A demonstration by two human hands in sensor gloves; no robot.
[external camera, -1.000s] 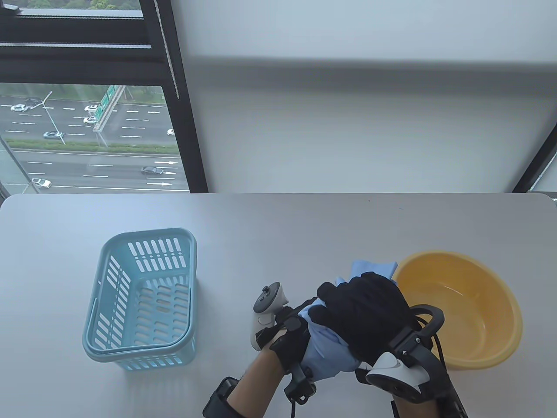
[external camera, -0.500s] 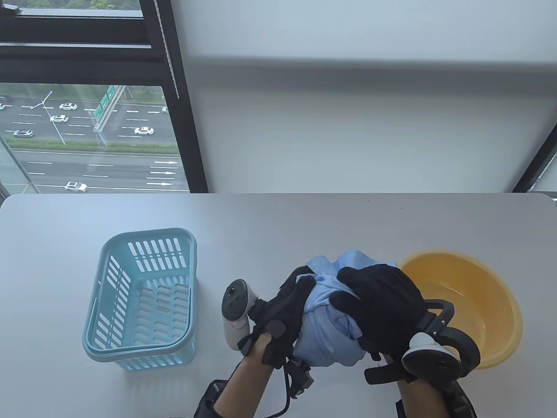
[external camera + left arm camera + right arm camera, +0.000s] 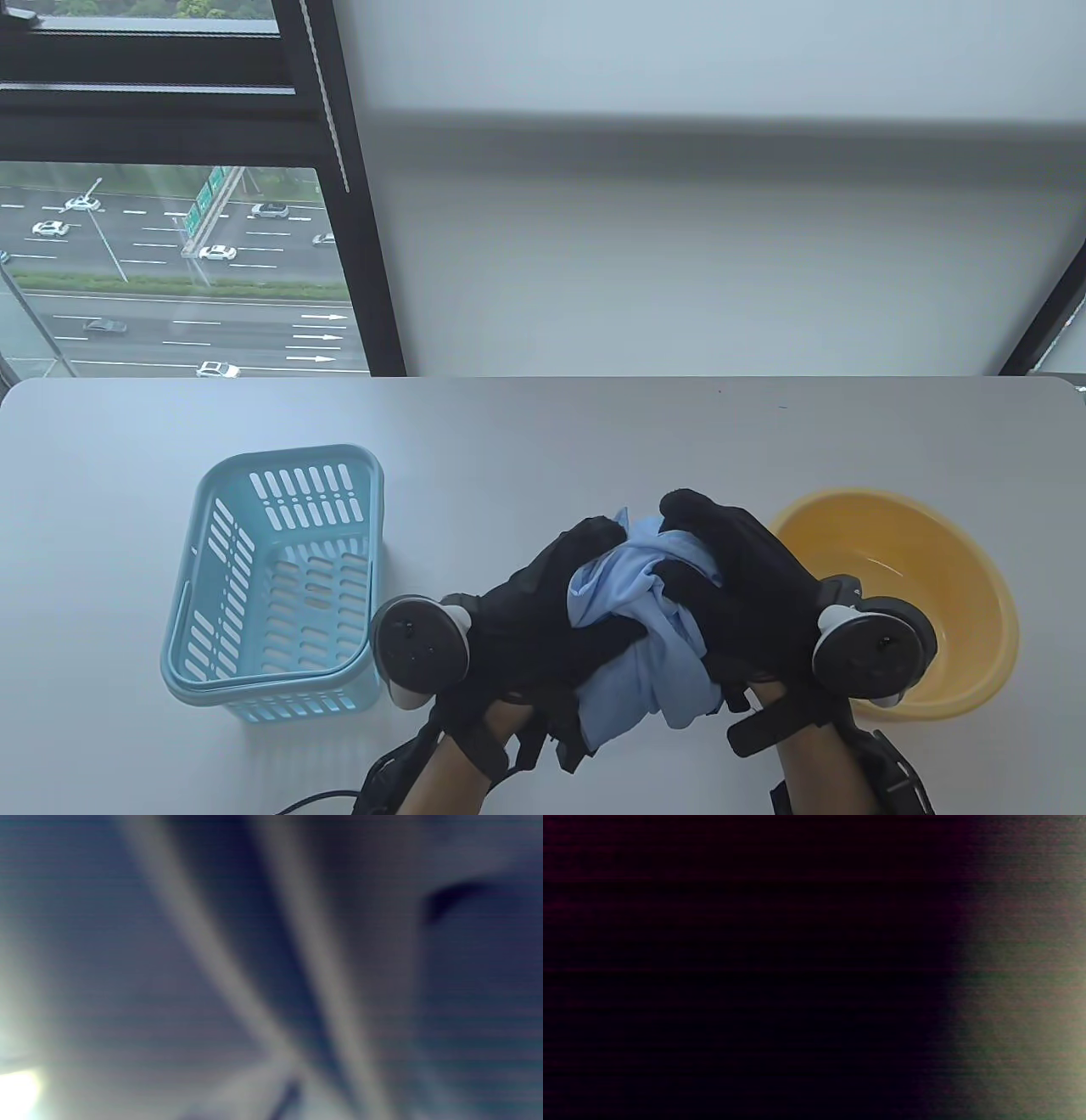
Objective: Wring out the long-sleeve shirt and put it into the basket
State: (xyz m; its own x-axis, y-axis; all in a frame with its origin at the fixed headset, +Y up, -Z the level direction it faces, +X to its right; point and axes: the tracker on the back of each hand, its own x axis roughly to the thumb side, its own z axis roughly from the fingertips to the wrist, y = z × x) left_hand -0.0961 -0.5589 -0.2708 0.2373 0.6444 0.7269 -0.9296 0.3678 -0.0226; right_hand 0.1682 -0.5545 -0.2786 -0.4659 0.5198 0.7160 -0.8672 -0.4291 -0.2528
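A bunched light-blue long-sleeve shirt point(image 3: 632, 632) is held above the table's front, between the basket and the basin. My left hand point(image 3: 560, 611) in a black glove grips its left side, fingers curled round the cloth. My right hand point(image 3: 730, 586) grips its right side from above. The light-blue slotted plastic basket point(image 3: 212, 543) stands empty at the left. The left wrist view shows only blurred blue folds of cloth point(image 3: 271, 984) up close. The right wrist view is almost all dark and shows nothing I can name.
A yellow basin point(image 3: 976, 586) with some water in it stands right of my right hand, partly behind its tracker point(image 3: 870, 654). The grey table point(image 3: 543, 433) ends at a wall and a window at the back.
Both hands have rotated round the shirt, the left tracker swinging left and down, the right tracker moving up to the right. The bundle is twisted tighter and sits slightly left.
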